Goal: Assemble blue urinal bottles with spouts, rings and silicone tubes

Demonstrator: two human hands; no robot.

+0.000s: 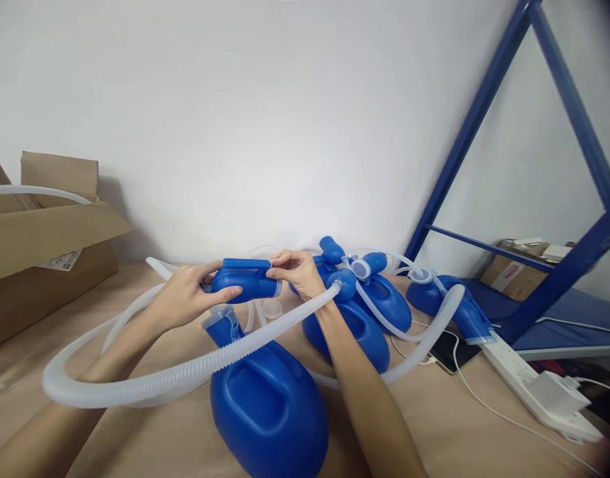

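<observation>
1. The small blue handled container (242, 285) is held up above the table (150, 372), centre-left in view, between both hands.
2. The left hand (185, 295) grasps its nine o'clock end, thumb along the near side; the right hand (297, 269) pinches the upper corner at three o'clock.
3. It looks like light, hollow, fairly stiff plastic, smooth enough to slip but hardly fragile. The raised handle (247, 263) or the rounded body would give the surest hold.
4. Its long axis runs nine to three o'clock, nearly level; the pale-rimmed end points to three, dipping slightly towards four.
5. Between five and six o'clock lies a large blue bottle (285, 425), its clear-capped neck (220, 320) aimed at eleven.
6. A ribbed white hose (210, 362) sweeps across both forearms.
7. Between three and four o'clock are more blue bottles (359, 335), then a phone (447, 352) and a white power strip (518, 372).
8. At nine o'clock stands an open cardboard box (50, 279).
</observation>
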